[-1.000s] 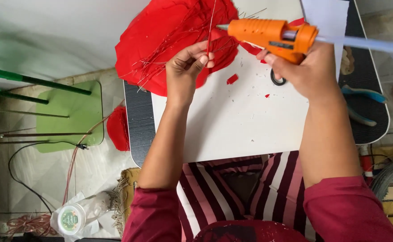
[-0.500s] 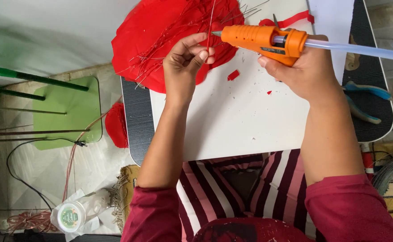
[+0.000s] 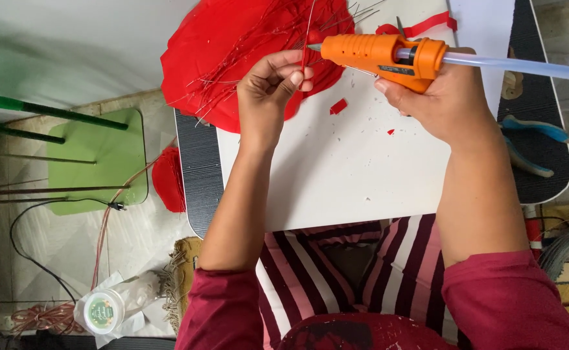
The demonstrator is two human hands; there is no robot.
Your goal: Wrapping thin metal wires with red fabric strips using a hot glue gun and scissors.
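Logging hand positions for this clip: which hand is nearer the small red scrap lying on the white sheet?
Left. The left hand sits just left of and slightly above the red scrap; the right hand, gripping the orange glue gun, is farther off to its right.

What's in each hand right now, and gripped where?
Right hand grips the orange glue gun by its handle; left hand pinches a thin red wire near its lower end.

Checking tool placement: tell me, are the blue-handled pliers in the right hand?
No, the right hand grips an orange glue gun; the blue-handled pliers lie on the table.
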